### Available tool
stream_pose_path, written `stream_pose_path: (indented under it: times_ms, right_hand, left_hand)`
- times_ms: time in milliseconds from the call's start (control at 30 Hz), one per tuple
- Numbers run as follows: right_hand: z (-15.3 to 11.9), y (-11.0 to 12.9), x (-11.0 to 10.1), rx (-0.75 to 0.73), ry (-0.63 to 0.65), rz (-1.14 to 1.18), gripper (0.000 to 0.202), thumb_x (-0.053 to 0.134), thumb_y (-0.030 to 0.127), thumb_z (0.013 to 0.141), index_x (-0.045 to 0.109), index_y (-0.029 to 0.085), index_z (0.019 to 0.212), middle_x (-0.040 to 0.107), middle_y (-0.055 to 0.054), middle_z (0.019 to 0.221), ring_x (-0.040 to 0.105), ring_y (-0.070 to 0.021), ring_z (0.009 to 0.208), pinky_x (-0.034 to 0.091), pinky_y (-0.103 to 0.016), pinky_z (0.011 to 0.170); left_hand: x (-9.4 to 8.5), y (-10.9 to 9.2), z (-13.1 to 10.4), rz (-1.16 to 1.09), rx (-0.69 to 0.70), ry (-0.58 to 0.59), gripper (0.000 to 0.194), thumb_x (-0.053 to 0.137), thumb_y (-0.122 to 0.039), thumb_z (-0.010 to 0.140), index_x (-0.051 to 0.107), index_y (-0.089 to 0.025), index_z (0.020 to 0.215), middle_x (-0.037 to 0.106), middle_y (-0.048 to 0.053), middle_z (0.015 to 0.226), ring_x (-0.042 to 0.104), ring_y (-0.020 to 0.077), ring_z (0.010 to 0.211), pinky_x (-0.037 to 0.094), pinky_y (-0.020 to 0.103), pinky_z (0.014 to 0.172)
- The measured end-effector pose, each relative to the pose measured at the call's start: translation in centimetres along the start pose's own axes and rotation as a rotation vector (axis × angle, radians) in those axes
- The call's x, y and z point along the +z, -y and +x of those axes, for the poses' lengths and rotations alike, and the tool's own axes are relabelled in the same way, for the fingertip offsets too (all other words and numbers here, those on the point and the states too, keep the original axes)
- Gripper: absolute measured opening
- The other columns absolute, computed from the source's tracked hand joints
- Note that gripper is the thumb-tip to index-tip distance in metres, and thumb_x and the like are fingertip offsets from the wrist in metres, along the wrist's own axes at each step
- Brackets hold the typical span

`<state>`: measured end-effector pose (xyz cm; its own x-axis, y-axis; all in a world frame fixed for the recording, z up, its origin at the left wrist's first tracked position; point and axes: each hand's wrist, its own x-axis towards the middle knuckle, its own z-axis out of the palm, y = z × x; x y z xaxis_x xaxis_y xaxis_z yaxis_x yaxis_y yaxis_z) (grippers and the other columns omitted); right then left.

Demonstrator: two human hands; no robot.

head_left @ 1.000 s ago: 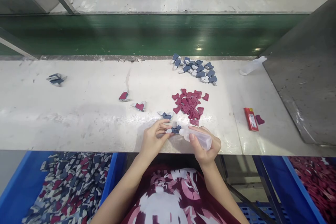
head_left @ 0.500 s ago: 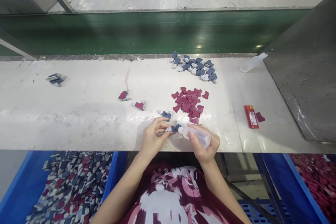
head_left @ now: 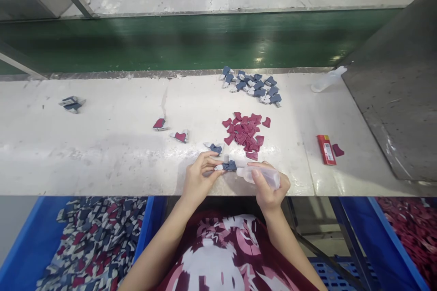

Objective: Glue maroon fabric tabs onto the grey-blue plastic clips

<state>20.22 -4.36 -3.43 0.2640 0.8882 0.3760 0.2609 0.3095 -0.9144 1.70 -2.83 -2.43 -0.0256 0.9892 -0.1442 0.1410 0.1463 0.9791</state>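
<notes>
My left hand [head_left: 200,176] pinches a small dark blue and light grey plastic part [head_left: 229,166] just above the bench's front edge. Closed around a translucent squeeze bottle [head_left: 262,176], my right hand [head_left: 271,188] keeps its nozzle pointing left, a little right of the part. Another blue-grey part [head_left: 215,148] lies just beyond my left fingertips. Past my hands is a pile of dark red curved pieces [head_left: 244,132]. Two grey parts carrying red pieces, one nearer [head_left: 180,136] and one farther left [head_left: 159,123], rest on the bench.
Several blue-grey parts [head_left: 254,85] lie by the green belt [head_left: 205,41]. A red box [head_left: 326,150], a loose red piece [head_left: 337,150] and a second bottle [head_left: 328,79] are at right. Blue bins of parts [head_left: 143,232] and red pieces [head_left: 392,241] flank me below the bench.
My right hand has drawn the bottle slightly right, so its nozzle has come away from the part. My left hand stays nearly still, holding the part.
</notes>
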Motion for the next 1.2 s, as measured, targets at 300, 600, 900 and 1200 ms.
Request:
stream_pose_path:
  times_ms: [300, 600, 900, 1200]
  right_hand:
    - [-0.4, -0.3, 0.1, 0.109, -0.227, 0.057, 0.018, 0.068, 0.032, 0.085, 0.075, 0.017, 0.079, 0.07, -0.004, 0.069, 0.066, -0.0202, 0.063, 0.049, -0.032, 0.058]
    - [-0.1, -0.3, 0.5, 0.15, -0.304, 0.051, 0.02, 0.068, 0.036, 0.085, 0.076, 0.018, 0.078, 0.071, -0.003, 0.069, 0.068, -0.0196, 0.063, 0.052, -0.031, 0.059]
    - [0.5, 0.2, 0.9, 0.172, -0.288, 0.019, 0.021, 0.068, 0.037, 0.086, 0.077, 0.018, 0.081, 0.074, -0.004, 0.074, 0.071, -0.0208, 0.068, 0.055, -0.031, 0.06]
    - [0.6, 0.1, 1.0, 0.178, -0.171, -0.015, 0.023, 0.066, 0.039, 0.087, 0.076, 0.018, 0.084, 0.076, -0.006, 0.081, 0.073, -0.0233, 0.076, 0.057, -0.033, 0.065]
  left_hand:
    - [-0.1, 0.1, -0.1, 0.006, 0.006, 0.007, 0.038, 0.081, -0.018, 0.075, 0.063, -0.022, 0.108, 0.075, 0.001, 0.089, 0.075, 0.0179, 0.092, 0.061, 0.031, 0.087]
    - [-0.1, 0.1, 0.1, 0.05, 0.017, 0.009, 0.036, 0.081, -0.021, 0.076, 0.062, -0.022, 0.107, 0.076, 0.002, 0.091, 0.075, 0.0179, 0.091, 0.062, 0.031, 0.085]
    - [-0.2, 0.4, 0.1, 0.059, 0.035, 0.009, 0.037, 0.081, -0.022, 0.076, 0.062, -0.022, 0.107, 0.077, 0.003, 0.091, 0.075, 0.0184, 0.092, 0.061, 0.029, 0.083]
    - [-0.2, 0.3, 0.1, 0.062, 0.039, 0.01, 0.038, 0.081, -0.022, 0.076, 0.061, -0.021, 0.109, 0.076, 0.003, 0.088, 0.075, 0.0197, 0.094, 0.061, 0.03, 0.082]
